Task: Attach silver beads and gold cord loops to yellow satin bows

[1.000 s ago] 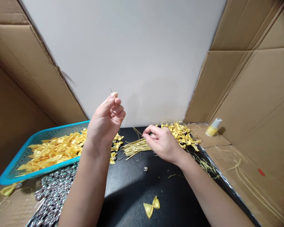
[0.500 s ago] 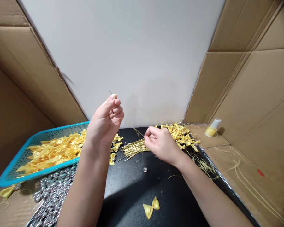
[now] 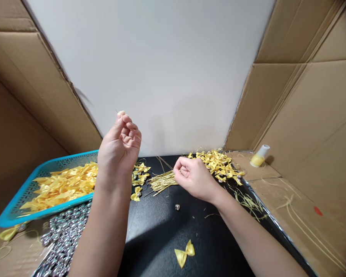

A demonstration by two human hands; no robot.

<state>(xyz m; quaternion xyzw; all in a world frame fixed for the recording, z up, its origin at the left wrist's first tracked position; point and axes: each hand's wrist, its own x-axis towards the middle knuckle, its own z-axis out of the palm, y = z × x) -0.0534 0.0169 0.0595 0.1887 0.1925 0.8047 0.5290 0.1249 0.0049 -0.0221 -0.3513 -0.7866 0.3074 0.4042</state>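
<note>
My left hand point(image 3: 119, 142) is raised in front of the pale wall, thumb and forefinger pinched on a thin needle point(image 3: 117, 110). A faint thread trails from its lower fingers toward the right. My right hand point(image 3: 192, 175) is closed above the black table, with thin gold cord point(image 3: 164, 162) leading to its pinched fingertips. Beside and partly behind it lies a bundle of gold cords point(image 3: 163, 181). Nearer me on the table are one silver bead point(image 3: 177, 207) and a loose yellow ribbon bow point(image 3: 185, 254).
A blue basket point(image 3: 43, 167) of yellow bows stands left, above a heap of silver beads point(image 3: 65, 231). Beaded bows point(image 3: 219, 163) pile up at the back right, near cord scraps point(image 3: 250, 204). A thread spool point(image 3: 259, 156) stands on cardboard; cardboard walls flank both sides.
My left hand has moved left and slightly up with the needle. My right hand has shifted slightly left and down, still closed. The bead and loose bow stay put.
</note>
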